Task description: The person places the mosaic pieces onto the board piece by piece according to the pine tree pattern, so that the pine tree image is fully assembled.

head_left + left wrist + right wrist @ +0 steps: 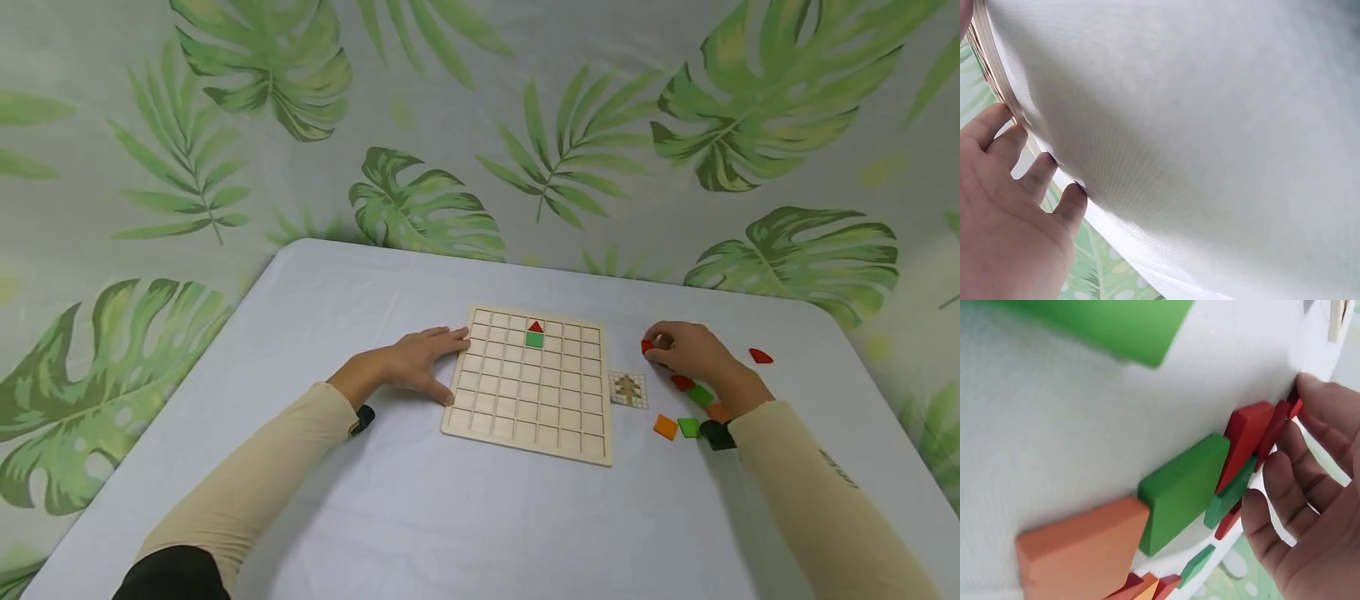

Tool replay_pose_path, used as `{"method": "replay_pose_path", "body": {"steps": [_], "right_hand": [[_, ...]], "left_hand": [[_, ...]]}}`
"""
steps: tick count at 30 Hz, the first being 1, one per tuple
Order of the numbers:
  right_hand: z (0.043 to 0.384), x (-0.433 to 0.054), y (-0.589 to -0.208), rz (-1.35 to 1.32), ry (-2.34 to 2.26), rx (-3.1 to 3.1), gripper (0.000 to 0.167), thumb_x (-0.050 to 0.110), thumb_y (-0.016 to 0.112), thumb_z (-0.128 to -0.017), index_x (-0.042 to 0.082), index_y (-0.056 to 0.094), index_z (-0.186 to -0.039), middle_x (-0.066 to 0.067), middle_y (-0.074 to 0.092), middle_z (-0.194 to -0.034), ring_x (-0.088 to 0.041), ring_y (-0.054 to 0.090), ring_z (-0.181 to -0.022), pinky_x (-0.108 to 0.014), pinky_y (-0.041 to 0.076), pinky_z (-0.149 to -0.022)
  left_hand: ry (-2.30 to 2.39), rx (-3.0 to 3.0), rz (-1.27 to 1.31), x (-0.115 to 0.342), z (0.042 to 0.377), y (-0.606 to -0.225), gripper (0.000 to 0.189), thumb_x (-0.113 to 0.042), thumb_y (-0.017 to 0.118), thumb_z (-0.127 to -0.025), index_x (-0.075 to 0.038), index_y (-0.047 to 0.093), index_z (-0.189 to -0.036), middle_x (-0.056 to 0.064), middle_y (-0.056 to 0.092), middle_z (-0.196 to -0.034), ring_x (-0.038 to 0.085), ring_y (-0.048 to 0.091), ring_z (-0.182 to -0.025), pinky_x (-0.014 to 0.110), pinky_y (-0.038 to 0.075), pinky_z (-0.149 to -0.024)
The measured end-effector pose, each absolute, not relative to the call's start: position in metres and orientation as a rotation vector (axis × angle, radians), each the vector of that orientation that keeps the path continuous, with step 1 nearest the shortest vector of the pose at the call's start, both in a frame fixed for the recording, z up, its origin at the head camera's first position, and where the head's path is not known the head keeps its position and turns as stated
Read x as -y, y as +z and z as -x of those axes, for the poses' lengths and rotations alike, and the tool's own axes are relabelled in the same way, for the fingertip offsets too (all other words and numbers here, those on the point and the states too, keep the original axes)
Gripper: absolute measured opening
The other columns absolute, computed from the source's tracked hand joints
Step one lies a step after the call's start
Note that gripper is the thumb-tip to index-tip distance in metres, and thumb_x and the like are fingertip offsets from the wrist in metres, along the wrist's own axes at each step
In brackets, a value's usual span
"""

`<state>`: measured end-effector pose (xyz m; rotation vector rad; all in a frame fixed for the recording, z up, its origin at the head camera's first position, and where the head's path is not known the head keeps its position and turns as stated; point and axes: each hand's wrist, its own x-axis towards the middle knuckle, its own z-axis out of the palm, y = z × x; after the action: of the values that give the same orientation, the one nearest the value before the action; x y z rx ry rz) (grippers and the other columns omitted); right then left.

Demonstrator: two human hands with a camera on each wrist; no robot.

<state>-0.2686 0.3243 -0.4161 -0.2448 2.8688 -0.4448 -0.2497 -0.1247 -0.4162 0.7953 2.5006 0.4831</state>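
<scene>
My left hand (420, 358) rests at the left edge of a wooden grid board (507, 388), fingers spread, fingertips touching its rim. In the left wrist view, those fingertips (1042, 165) lie along the board's side edge (999, 69). A red triangle (536, 327) sits in a cell near the board's top, with a green square (534, 340) directly below it. To the right of the board, my right hand (688, 348) pinches a small red piece (647, 346) between thumb and fingers; its outline is mostly covered. The right wrist view shows this red piece (1295, 405) low over the white cloth.
Beside the board lies a small card (628, 389) picturing a tree. Red (682, 382), green (701, 395) and orange (717, 412) pieces run in a row under my right wrist. An orange square (665, 427) and a green piece (688, 427) lie nearer; another red piece (761, 356) lies farther right.
</scene>
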Motion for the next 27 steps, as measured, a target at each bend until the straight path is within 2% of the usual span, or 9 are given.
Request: {"method": "replay_pose_path", "body": {"steps": [7,13,27], "right_hand": [[0.266,-0.321,-0.415,0.303,-0.454,-2.883,0.032,0.016,0.063,-0.093,0.006,0.065,-0.123,-0.023,0.065,-0.112,-0.032,0.058,-0.092,-0.045,0.054,-0.077],[0.264,-0.318,-0.416,0.295,-0.45,-2.9,0.041,0.027,0.068,-0.092,0.003,0.063,-0.125,-0.023,0.063,-0.113,-0.034,0.057,-0.098,-0.051,0.052,-0.086],[0.263,-0.311,-0.413,0.368,-0.433,-2.905,0.035,0.021,0.065,-0.094,0.002,0.066,-0.124,-0.024,0.063,-0.113,-0.036,0.059,-0.098,-0.054,0.051,-0.087]], "left_hand": [[0.476,-2.505,-0.797,0.125,0.249,-0.415,0.096,-0.045,0.079,-0.08,-0.019,0.028,-0.158,-0.003,0.011,-0.169,0.032,0.008,-0.157,0.06,0.014,-0.123],[0.468,-2.507,-0.802,0.125,0.249,-0.415,0.096,-0.045,0.079,-0.081,-0.02,0.028,-0.158,-0.003,0.011,-0.169,0.032,0.008,-0.157,0.059,0.014,-0.124],[0.457,-2.515,-0.812,0.125,0.249,-0.413,0.096,-0.044,0.079,-0.081,-0.018,0.029,-0.158,-0.003,0.012,-0.169,0.032,0.01,-0.157,0.057,0.017,-0.124]]}}
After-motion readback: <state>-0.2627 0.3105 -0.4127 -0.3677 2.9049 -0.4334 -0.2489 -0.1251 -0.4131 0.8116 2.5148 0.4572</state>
